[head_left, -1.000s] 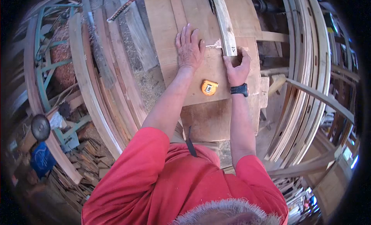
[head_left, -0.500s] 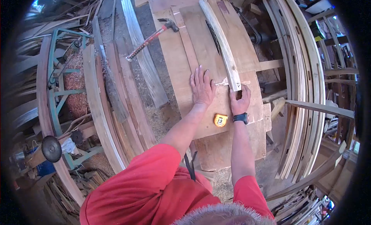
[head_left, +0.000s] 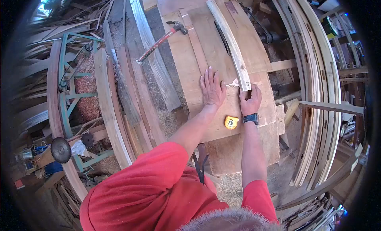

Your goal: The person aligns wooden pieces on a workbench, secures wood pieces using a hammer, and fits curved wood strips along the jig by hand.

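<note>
My left hand [head_left: 213, 90] lies flat on the plywood tabletop [head_left: 190, 82], fingers spread and holding nothing. Close to its thumb is a small pale sliver-like thing [head_left: 231, 84], too small to name. At the near end of a long, light wooden strip [head_left: 230, 44], my right hand [head_left: 251, 102] has its thumb and fingers bent around the end. A dark watch [head_left: 251, 118] is on that wrist. Between my forearms rests a yellow tape measure [head_left: 231, 122]. The strip runs lengthwise away from me, with a dark narrow piece [head_left: 222, 37] along its left side.
A claw hammer [head_left: 162, 41] lies at the table's left edge, its handle reaching over the boards [head_left: 154, 56] beside it. On the left are a green metal frame [head_left: 63, 92] and a circular saw blade [head_left: 60, 150]. Long planks [head_left: 317, 92] stand along the right.
The view has shifted slightly, so the scene appears a little further right. Both hands keep their places on the table and strip.
</note>
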A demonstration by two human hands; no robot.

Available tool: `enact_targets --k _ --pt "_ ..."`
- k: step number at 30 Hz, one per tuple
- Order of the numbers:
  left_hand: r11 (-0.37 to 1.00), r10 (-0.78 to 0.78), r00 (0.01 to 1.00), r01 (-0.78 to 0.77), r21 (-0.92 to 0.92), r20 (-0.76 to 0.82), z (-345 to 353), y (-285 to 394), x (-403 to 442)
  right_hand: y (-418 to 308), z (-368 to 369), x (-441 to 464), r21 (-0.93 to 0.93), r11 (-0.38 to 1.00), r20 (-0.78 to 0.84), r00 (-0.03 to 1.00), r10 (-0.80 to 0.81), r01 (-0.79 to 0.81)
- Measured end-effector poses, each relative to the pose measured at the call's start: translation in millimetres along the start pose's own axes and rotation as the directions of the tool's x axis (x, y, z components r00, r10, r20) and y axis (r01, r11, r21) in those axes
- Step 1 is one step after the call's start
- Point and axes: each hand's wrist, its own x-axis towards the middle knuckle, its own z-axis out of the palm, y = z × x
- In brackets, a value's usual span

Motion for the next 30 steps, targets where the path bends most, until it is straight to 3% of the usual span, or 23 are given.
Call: enact_targets --k 7,9,11,13,15,17,19,23,25,26,27,29,30 --pt "0.992 -0.015 0.999 0.018 -0.122 0.031 -12 -6 11 -8 0 4 0.006 1.000 0.014 1.000 -0.004 0.004" --pt "0.967 0.014 0.994 0.015 -0.254 0.111 -21 -18 10 -7 0 0 -0.021 1.000 0.036 0.999 0.022 -0.021" --pt "0.831 0.019 0.991 0.056 -0.553 0.129 -33 -54 22 -8 -3 6 -0.042 0.998 0.047 0.998 0.045 -0.043" --pt "0.945 0.137 0.990 -0.142 -0.294 -0.038 -57 -99 50 -13 -4 5 -0.004 0.999 0.029 0.999 0.042 -0.042" --pt "0.971 0.146 0.970 -0.177 -0.157 -0.193 -65 -161 90 -11 -2 2 -0.012 0.997 0.018 0.997 0.075 -0.075" --pt "0.983 0.186 0.959 -0.180 0.046 -0.213 -80 -217 133 -3 -2 0 0.066 0.995 -0.002 0.997 0.071 -0.071" --pt "0.965 0.004 0.999 -0.014 0.261 0.039 -90 -266 161 -1 -1 -2 0.035 0.996 -0.019 0.996 0.084 -0.083" --pt "0.971 -0.012 0.974 -0.042 0.235 0.227 -92 -321 196 -1 -2 -2 0.209 0.937 -0.056 0.953 0.298 -0.280" --pt "0.963 -0.260 0.842 0.193 0.185 0.473 -111 -310 213 -10 -7 4 0.590 0.680 -0.096 0.799 0.593 -0.434" --pt "0.964 -0.258 0.838 0.188 0.189 0.481 -115 -311 210 -26 -11 1 0.703 0.557 -0.166 0.660 0.733 -0.443" --pt "0.977 -0.207 0.860 0.156 0.146 0.466 -119 -311 208 -37 -13 -6 0.701 0.555 -0.166 0.655 0.737 -0.447" --pt "0.988 -0.150 0.881 0.118 0.100 0.449 -126 -307 200 -56 -22 -21 0.580 0.654 -0.336 0.589 0.735 -0.485" --pt "0.990 -0.136 0.884 0.133 0.038 0.447 -131 -301 190 -72 -25 -31 0.563 0.664 -0.294 0.632 0.717 -0.491"
